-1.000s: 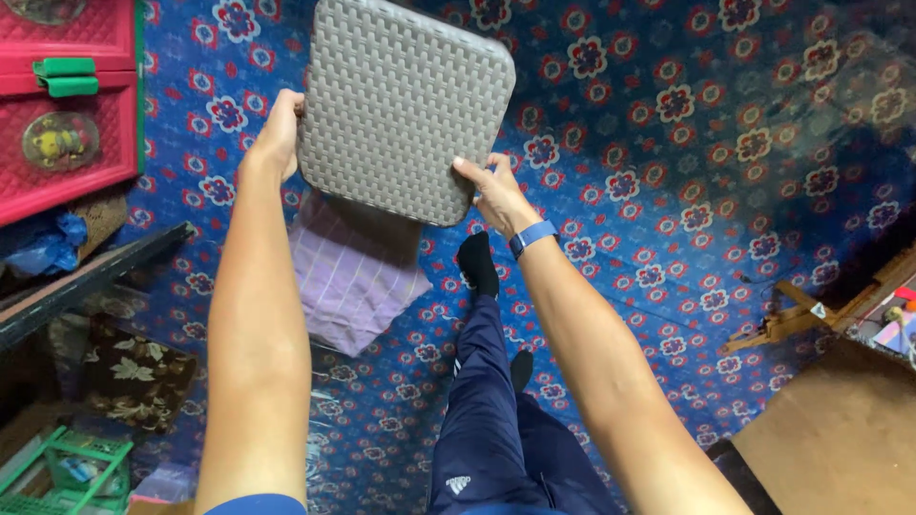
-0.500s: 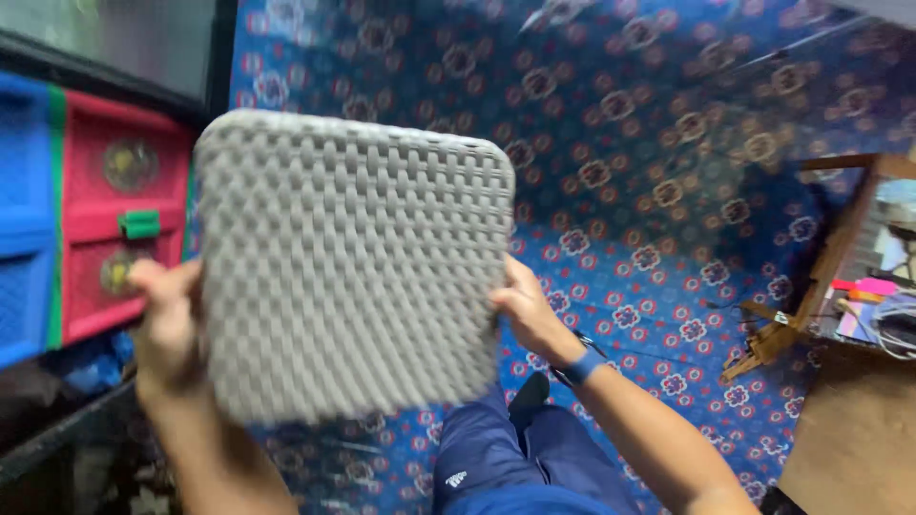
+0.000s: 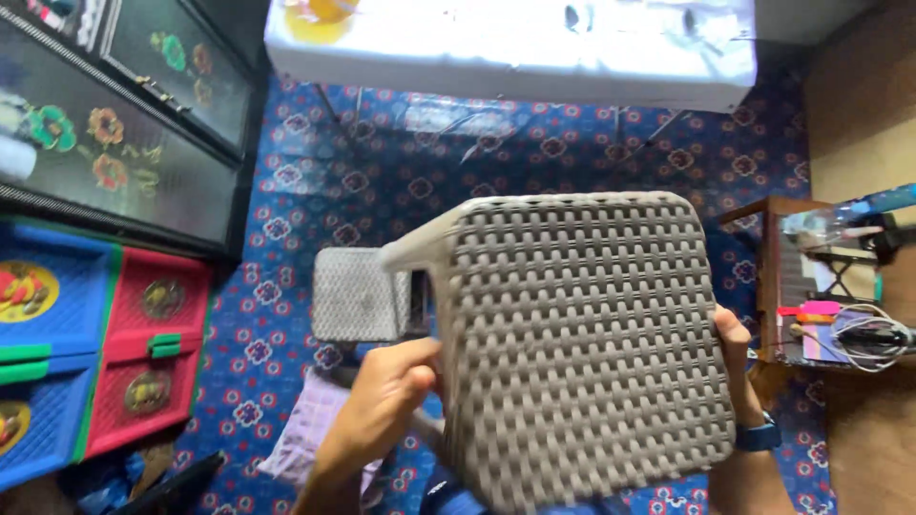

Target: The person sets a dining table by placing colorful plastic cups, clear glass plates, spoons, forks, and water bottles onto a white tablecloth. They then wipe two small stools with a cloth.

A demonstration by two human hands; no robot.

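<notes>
Drawers: blue and red plastic drawers (image 3: 105, 367) stand at the far left, against the floor's edge, below a dark cabinet (image 3: 114, 124) with painted flowers.
Floor: blue flowered mat (image 3: 534, 157), open between the cabinet and the covered table at the top.
Second stool: a small grey woven stool (image 3: 358, 296) sits on the mat, just left of the held one and behind it.
Cloth: a lilac cloth (image 3: 305, 439) lies on the mat under the left forearm.
Left hand: left hand (image 3: 391, 391) grips the left edge of the stool, fingers curled round the rim at mid-height.
Stool: grey woven stool (image 3: 582, 348) is held up in the air between both hands, seat facing the camera, tilted slightly, one leg (image 3: 415, 253) showing at its upper left corner. It hides most of the mat below.
Right hand: right hand (image 3: 735, 348) clasps the right edge, fingers behind, thumb side showing; a blue band (image 3: 759, 437) on the wrist.
Table: white-covered table (image 3: 515, 43) spans the top, well apart from the stool.
Shelf: a brown wooden shelf (image 3: 830, 286) with cables and small items stands just right of the right hand, leaving little room on that side.
</notes>
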